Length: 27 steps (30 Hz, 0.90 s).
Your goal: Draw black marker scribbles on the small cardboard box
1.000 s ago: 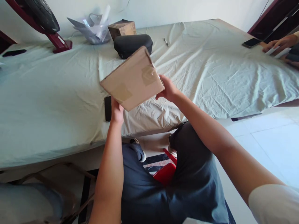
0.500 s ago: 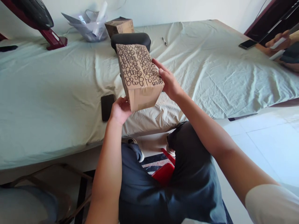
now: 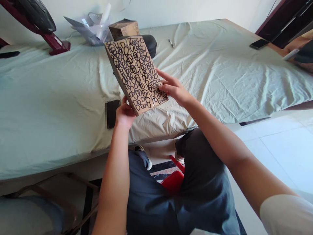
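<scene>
A brown cardboard box [image 3: 137, 75] covered in black hand-drawn circles is held up above the cloth, its patterned face tilted toward me. My left hand [image 3: 125, 115] grips its lower left corner, the fingers partly hidden behind it. On the right edge, my right hand [image 3: 174, 88] rests against the box with its thumb on the patterned face and the index finger stretched along the side. A dark phone [image 3: 113, 114] lies on the cloth right beside my left hand. Behind the box sits a black rounded case [image 3: 149, 45], partly covered by it.
Along the wall stand a red and black upright device [image 3: 58, 45], a clear plastic basket [image 3: 94, 36] of odds and ends, and another cardboard box [image 3: 126, 27]. A pen [image 3: 171, 42] and a second phone [image 3: 259, 43] lie farther right, near another person's arm [image 3: 303, 42].
The box has tipped so its patterned face turns more toward me, and its far end has swung left. Both hands have stayed on it.
</scene>
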Motion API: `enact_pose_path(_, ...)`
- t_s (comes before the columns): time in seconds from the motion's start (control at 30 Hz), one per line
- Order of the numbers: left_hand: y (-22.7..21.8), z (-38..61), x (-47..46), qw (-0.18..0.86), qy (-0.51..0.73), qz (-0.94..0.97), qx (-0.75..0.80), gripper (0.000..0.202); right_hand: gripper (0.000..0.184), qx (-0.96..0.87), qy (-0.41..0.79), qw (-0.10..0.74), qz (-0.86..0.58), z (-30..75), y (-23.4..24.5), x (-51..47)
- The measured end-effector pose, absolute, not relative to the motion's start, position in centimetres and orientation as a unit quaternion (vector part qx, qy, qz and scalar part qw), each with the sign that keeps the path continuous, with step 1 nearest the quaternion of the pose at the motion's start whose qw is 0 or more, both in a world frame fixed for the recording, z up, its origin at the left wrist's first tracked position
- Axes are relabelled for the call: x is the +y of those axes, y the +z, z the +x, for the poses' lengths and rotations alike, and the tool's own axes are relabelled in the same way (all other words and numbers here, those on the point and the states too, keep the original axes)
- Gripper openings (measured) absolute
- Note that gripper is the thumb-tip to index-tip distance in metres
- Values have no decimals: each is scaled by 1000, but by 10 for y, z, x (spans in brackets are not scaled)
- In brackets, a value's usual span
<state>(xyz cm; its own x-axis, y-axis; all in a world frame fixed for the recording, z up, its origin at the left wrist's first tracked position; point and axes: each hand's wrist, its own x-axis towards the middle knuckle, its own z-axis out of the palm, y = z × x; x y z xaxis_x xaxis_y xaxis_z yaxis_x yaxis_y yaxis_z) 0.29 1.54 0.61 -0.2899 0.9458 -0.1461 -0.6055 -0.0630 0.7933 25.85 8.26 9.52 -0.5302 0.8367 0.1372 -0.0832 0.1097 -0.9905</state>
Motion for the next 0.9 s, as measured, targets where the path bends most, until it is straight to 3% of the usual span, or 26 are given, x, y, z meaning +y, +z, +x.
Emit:
enact_pose_path(0.2, 11, 4, 16, 533, 716, 212, 397, 50, 80, -640, 596, 370, -312, 259, 103, 74)
enact_pose_path(0.43, 9, 7, 23, 498, 728, 227, 413, 43, 80, -642, 586, 371, -326, 257, 108, 72)
enact_pose_path(0.6, 7, 14, 12, 412, 726, 373, 404, 96, 76, -664, 569, 358, -328, 252, 99, 77)
enact_pose_path(0.67, 8, 18, 4, 407, 720, 405, 389, 108, 70, -678, 553, 357, -327, 251, 96, 79)
enact_pose_path(0.8, 16, 26, -7, 422, 717, 393, 391, 103, 66, -680, 564, 348, -314, 252, 95, 80)
enact_pose_path(0.9, 25, 29, -12, 442, 732, 357, 375, 78, 63, -638, 604, 368, -305, 253, 96, 81)
